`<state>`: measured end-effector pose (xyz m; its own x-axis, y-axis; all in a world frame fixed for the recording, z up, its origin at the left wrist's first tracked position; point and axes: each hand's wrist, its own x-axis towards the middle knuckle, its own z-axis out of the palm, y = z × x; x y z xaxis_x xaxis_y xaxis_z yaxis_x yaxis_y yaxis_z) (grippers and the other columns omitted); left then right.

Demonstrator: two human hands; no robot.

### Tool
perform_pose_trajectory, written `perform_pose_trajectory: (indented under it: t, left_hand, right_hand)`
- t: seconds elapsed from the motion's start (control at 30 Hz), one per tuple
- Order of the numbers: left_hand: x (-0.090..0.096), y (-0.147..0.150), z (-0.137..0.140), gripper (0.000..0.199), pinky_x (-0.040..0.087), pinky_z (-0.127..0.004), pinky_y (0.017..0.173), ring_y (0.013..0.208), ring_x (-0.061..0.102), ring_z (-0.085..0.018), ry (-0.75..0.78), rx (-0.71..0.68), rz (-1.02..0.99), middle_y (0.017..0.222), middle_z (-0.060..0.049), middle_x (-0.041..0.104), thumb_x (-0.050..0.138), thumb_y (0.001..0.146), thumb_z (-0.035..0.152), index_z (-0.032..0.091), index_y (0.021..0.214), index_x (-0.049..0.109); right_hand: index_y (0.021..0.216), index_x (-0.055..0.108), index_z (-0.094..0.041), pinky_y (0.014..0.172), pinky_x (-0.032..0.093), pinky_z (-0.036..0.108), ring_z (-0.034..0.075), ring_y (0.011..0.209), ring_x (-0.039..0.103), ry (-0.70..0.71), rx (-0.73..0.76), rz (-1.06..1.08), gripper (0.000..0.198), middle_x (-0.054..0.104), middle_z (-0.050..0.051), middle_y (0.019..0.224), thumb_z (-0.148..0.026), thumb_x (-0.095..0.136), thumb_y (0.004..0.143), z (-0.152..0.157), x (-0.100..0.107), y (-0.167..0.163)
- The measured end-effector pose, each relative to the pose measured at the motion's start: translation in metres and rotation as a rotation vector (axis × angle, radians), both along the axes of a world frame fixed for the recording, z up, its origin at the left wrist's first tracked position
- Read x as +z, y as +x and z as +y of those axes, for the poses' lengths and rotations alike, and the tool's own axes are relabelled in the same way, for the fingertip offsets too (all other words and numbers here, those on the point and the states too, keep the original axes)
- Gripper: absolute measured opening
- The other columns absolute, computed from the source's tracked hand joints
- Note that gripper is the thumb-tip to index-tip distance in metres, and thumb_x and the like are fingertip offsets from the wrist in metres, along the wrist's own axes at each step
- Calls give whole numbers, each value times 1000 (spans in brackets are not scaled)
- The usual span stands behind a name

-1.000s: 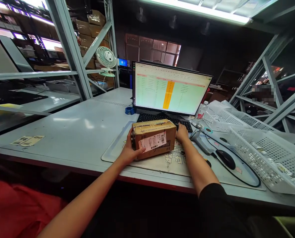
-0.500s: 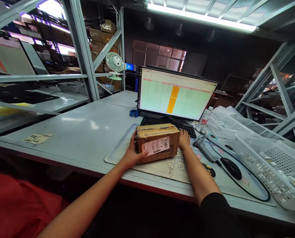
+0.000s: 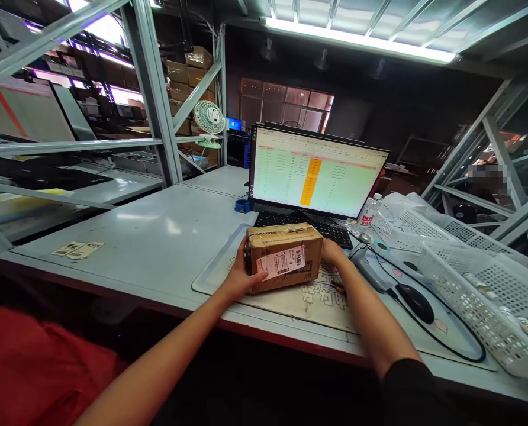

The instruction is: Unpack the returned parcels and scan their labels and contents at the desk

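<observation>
A brown cardboard box [image 3: 311,269] with tape along its top and a white shipping label [image 3: 280,263] on its near side sits tilted on the desk mat. My left hand [image 3: 241,277] grips the box's left end, thumb on the near face by the label and fingers around the far side. At the right end, my right hand [image 3: 332,253] is up against the box, its fingers hidden behind it. Just beyond the box lies a black keyboard [image 3: 339,235], partly covered. A barcode scanner [image 3: 370,272] rests to the right of my right forearm.
A monitor [image 3: 282,171] showing a spreadsheet stands behind the keyboard. Blue tape [image 3: 242,205] sits left of it. On the right are a black mouse [image 3: 415,303], its cable and white perforated baskets [image 3: 481,319]. Metal frame posts [image 3: 155,89] rise at the left.
My right hand has moved from flat beside the keyboard to the box's right end, its fingers now out of sight. My left hand keeps its grip. The view has shifted slightly.
</observation>
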<state>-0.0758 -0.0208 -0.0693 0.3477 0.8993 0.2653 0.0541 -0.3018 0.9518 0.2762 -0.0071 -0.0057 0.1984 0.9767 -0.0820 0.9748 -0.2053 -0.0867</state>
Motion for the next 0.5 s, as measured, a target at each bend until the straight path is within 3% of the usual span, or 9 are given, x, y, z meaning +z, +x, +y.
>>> perform_pose_trajectory:
  t: [0.13, 0.3, 0.4, 0.5]
  left_hand:
    - [-3, 2, 1, 144, 31, -61, 131, 157, 41, -40, 16, -8, -26, 171, -23, 32, 88, 72, 67, 25, 175, -4]
    - [-3, 0, 6, 159, 37, -59, 130, 153, 47, -41, -110, -49, -52, 170, -24, 37, 93, 63, 67, 21, 176, -9]
    - [0, -7, 9, 149, 38, -55, 131, 154, 45, -43, -113, -151, -54, 167, -22, 44, 96, 62, 63, 19, 177, 12]
    - [2, -14, 9, 145, 33, -57, 133, 155, 44, -43, -83, -235, -8, 168, -20, 43, 98, 63, 58, 22, 177, 17]
  right_hand:
    - [161, 55, -16, 111, 48, 34, 28, 132, 66, -14, 74, 55, 54, 67, 16, 146, -31, 51, 109, -64, -1, 14]
    - [152, 63, -13, 115, 46, 37, 30, 138, 61, 33, 79, 67, 49, 64, 17, 149, -33, 55, 108, -151, -28, 29]
    - [137, 69, -10, 116, 46, 41, 31, 132, 62, 178, 55, 71, 41, 67, 20, 138, -30, 49, 108, -172, -31, 24]
    - [126, 66, -9, 100, 56, 43, 28, 102, 71, 285, -20, 387, 39, 72, 18, 111, -29, 39, 106, -168, -9, 14]
